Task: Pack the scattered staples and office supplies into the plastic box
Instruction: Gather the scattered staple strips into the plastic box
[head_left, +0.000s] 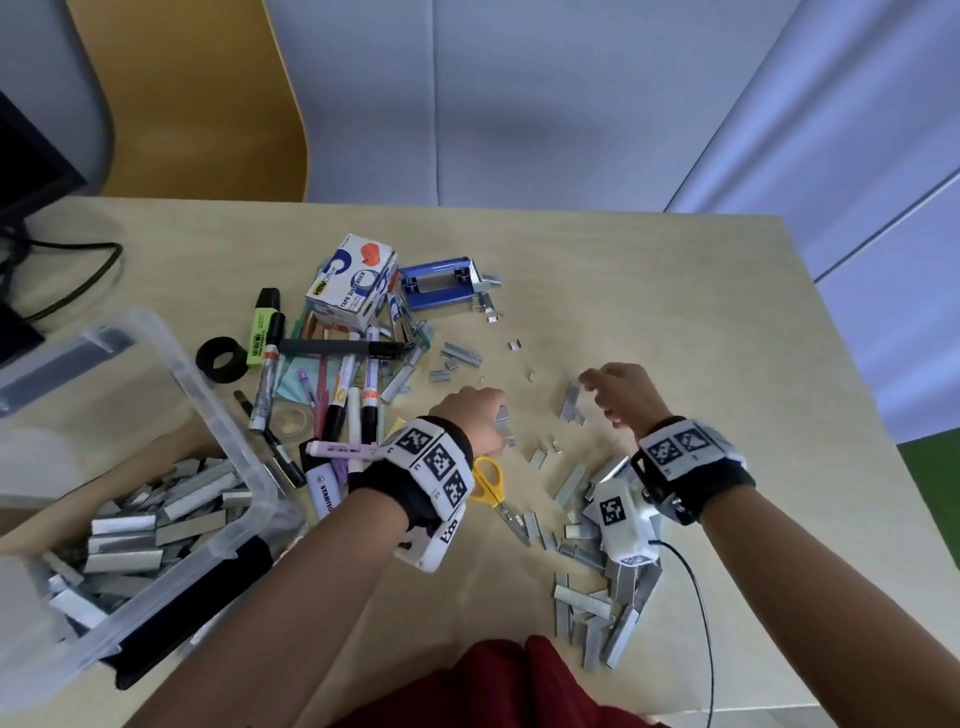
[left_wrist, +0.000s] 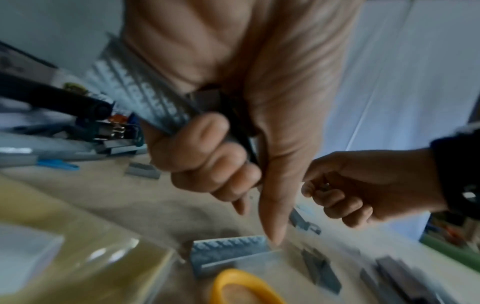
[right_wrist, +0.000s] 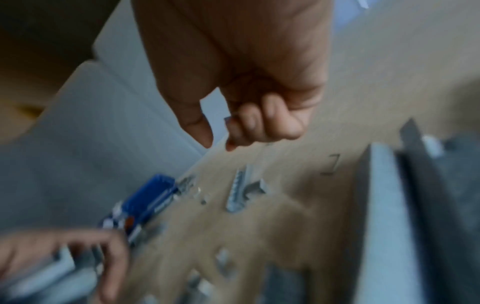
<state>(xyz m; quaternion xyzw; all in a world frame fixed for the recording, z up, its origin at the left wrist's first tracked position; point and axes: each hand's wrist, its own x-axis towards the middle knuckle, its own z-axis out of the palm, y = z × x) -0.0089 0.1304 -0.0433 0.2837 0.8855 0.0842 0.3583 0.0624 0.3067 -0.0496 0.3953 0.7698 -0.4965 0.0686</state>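
A clear plastic box (head_left: 218, 395) at the left holds many staple strips (head_left: 145, 525). My left hand (head_left: 493, 415) hovers over the table's middle; in the left wrist view its curled fingers (left_wrist: 207, 148) grip a bundle of staple strips (left_wrist: 140, 92), and the thumb points down at a strip on the table (left_wrist: 228, 253). My right hand (head_left: 597, 395) is just to the right, beside a loose strip (head_left: 570, 402). Its fingers (right_wrist: 259, 123) are curled round a small grey staple piece (right_wrist: 229, 120). More staples (head_left: 597, 597) lie in a pile near the front edge.
Markers (head_left: 343, 395), a green highlighter (head_left: 262, 327), a black tape roll (head_left: 222, 359), a tape dispenser carton (head_left: 353, 283) and a blue punch (head_left: 439, 286) lie left of centre. Yellow scissors (head_left: 488, 486) sit under my left wrist. A monitor stand and cable (head_left: 78, 280) are far left.
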